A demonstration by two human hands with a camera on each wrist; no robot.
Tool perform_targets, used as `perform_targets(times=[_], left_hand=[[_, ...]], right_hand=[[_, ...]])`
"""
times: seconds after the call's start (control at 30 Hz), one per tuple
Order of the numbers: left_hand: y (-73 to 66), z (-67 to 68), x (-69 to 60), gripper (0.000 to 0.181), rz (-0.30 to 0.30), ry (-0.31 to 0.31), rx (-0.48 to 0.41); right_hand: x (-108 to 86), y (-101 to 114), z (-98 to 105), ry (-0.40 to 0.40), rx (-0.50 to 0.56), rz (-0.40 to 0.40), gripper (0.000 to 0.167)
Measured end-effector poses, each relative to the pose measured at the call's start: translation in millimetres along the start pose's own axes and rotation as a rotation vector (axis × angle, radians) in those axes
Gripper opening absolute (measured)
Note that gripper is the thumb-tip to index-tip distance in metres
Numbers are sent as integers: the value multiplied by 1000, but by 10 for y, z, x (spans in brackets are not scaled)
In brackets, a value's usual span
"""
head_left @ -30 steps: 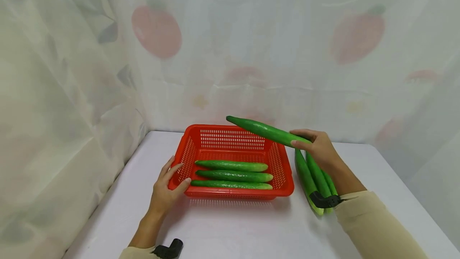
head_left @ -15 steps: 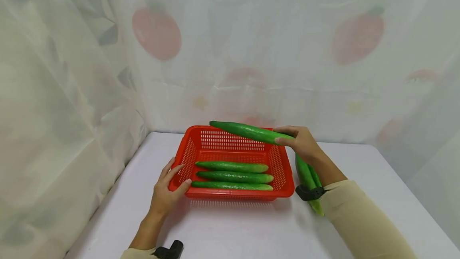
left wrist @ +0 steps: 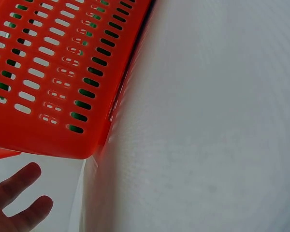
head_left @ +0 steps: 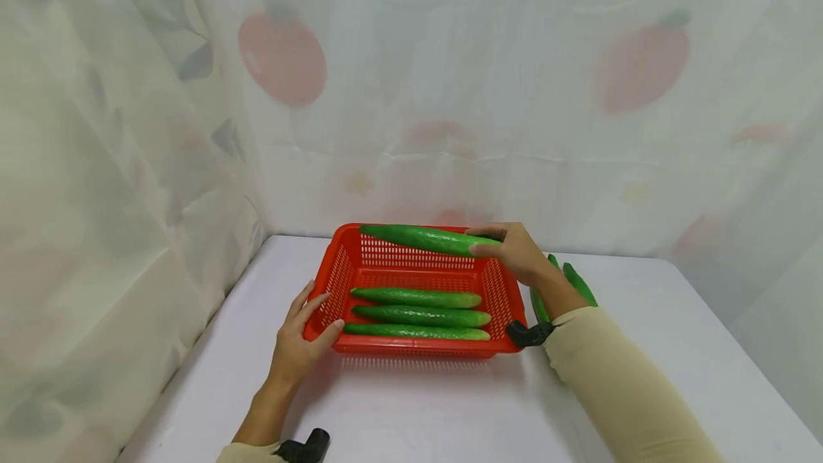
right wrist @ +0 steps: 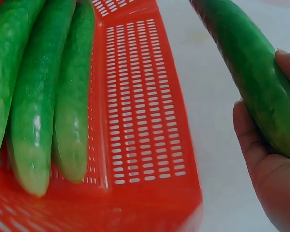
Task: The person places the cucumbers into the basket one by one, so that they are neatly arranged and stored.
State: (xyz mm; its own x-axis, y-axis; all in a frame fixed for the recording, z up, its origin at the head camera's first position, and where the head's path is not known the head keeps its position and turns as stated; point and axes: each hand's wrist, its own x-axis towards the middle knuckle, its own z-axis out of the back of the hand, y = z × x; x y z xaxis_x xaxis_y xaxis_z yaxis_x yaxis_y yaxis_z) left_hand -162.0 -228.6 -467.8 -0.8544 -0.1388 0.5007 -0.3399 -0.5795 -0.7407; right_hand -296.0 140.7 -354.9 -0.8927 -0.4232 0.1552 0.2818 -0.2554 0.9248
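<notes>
A red basket [head_left: 418, 346] stands on the white table with three cucumbers [head_left: 421, 316] lying side by side in its front part. My right hand [head_left: 514, 252] pinches the pale end of another cucumber [head_left: 418, 237], which hangs above the basket's back part, its dark tip to the left. The right wrist view shows this held cucumber [right wrist: 253, 67] between thumb and fingers [right wrist: 246, 128]. With fingers spread, my left hand [head_left: 298, 341] rests at the basket's left rim; in the left wrist view its fingers [left wrist: 21, 183] show beside the basket wall [left wrist: 48, 140].
More cucumbers [head_left: 579, 284] lie on the table [head_left: 643, 349] right of the basket, partly hidden under my right forearm. A pale curtain with fruit prints [head_left: 450, 77] rises behind the table, and another sheet [head_left: 96, 234] hangs along the left side.
My right hand has carried the held cucumber left and slightly down, from the basket's right side to over its back part. My left hand has stayed at the rim.
</notes>
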Motion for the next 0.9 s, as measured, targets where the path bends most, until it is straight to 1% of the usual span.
perform_targets(times=[0.3,0.5,0.63,0.7,0.8,0.83,0.9], left_hand=[[-22,15,-14,49,6,10,6],[-11,52,-14,49,8,4,19],[-12,65,-22,49,9,7,14],[-16,61,-23,50,8,7,13],[-24,54,-20,50,7,5,15],[-25,51,-16,50,7,5,12],[-34,47,-12,50,8,6,7]], right_hand=[[107,-111,-119,57,-37,-52,38],[211,-139,-222,105,-105,-53,33],[267,-166,-304,142,-137,-58,32],[286,-180,-335,158,-141,-66,32],[301,-194,-366,178,-160,-56,34],[287,-153,-376,185,-159,-57,34],[298,-160,-392,188,-177,-47,35]])
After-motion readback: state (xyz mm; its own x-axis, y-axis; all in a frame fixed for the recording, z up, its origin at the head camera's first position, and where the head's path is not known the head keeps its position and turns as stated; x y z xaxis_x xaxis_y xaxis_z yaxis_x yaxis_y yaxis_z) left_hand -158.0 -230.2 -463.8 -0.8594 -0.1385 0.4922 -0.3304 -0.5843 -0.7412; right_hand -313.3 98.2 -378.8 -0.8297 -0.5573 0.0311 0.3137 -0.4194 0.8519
